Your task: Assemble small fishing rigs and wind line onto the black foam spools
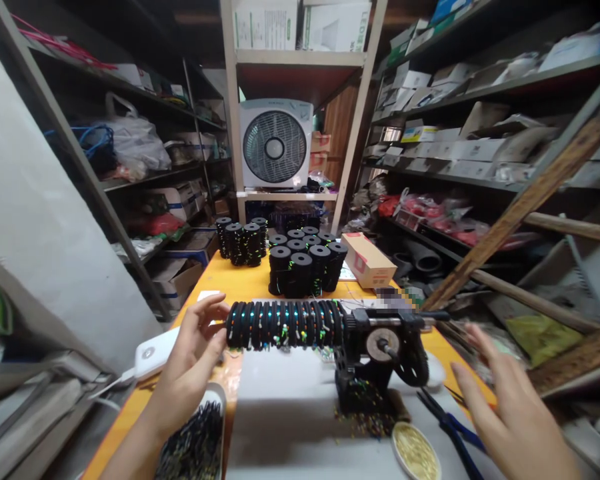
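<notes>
A long black ridged spool, wound with line and dotted with small green, orange and white pieces, lies level across the table. My left hand is at its left end, thumb and fingers curved about the rim. The spool's right end meets a black hand-cranked winder with gears and a round disc. My right hand is apart from the winder, fingers spread and holding nothing. Nearest to it lie blue-and-black pliers. Beside them is a white dish of small gold-coloured pieces.
Several black spools stand upright at the back of the yellow table, next to a cardboard box. A tray of dark slender pieces sits front left, near a white device. Wooden poles slant at right.
</notes>
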Tool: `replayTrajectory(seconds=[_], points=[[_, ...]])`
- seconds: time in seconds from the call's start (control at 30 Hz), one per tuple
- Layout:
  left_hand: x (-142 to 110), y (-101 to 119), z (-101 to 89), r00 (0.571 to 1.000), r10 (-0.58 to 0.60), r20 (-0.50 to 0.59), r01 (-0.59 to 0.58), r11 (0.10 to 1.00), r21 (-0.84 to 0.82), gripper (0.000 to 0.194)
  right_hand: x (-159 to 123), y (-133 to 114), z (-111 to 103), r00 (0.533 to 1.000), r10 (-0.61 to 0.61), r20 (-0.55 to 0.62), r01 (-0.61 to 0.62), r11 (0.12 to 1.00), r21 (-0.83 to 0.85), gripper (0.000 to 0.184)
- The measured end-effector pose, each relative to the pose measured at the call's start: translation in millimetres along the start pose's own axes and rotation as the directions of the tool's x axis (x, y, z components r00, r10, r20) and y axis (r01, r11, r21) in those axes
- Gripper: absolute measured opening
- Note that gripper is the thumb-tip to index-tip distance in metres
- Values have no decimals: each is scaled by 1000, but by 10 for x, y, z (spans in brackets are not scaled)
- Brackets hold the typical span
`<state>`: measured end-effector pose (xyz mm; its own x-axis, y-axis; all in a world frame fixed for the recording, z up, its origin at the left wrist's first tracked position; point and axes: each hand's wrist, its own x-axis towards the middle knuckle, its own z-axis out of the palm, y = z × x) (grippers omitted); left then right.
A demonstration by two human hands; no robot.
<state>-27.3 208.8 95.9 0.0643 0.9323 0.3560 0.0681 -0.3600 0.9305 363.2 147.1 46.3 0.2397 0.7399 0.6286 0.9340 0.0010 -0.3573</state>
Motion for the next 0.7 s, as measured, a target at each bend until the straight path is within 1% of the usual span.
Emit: replayTrajectory(seconds=[0.07, 0.13, 0.23, 0.3, 0.37, 0.43, 0.5, 0.57, 0.7], points=[[4, 8, -1, 1000, -7, -7, 7, 1000, 21, 36, 174, -88, -69, 998, -12, -61, 12, 1000, 4, 57], [8, 19, 4, 1000, -11, -2, 11, 999, 46, 36, 335, -141, -82, 993, -76, -84, 78, 997, 14, 50], [14, 42, 33, 1000, -19, -7, 20, 997, 77, 37, 523, -156, -2, 977, -199, -73, 201, 979, 28, 41], [21, 50, 57, 1000, -16, -17, 18, 994, 107, 38, 599, -132, 83, 966, -254, -43, 255, 967, 21, 39], [34, 35, 74, 1000, 16, -14, -13, 987, 160, 39, 634, -100, 157, 968, -251, 14, 251, 968, -3, 37], [53, -7, 78, 998, 66, 0, -64, 976, 206, 39, 642, -81, 201, 973, -215, 80, 218, 976, -29, 36], [74, -68, 72, 993, 112, 29, -115, 972, 206, 39, 635, -83, 214, 974, -192, 122, 198, 979, -45, 33], [90, -126, 67, 988, 147, 47, -153, 973, 174, 37, 627, -97, 212, 974, -188, 123, 196, 979, -57, 31], [94, -153, 81, 980, 195, 29, -197, 972, 131, 31, 624, -107, 227, 976, -201, 86, 208, 975, -81, 29]])
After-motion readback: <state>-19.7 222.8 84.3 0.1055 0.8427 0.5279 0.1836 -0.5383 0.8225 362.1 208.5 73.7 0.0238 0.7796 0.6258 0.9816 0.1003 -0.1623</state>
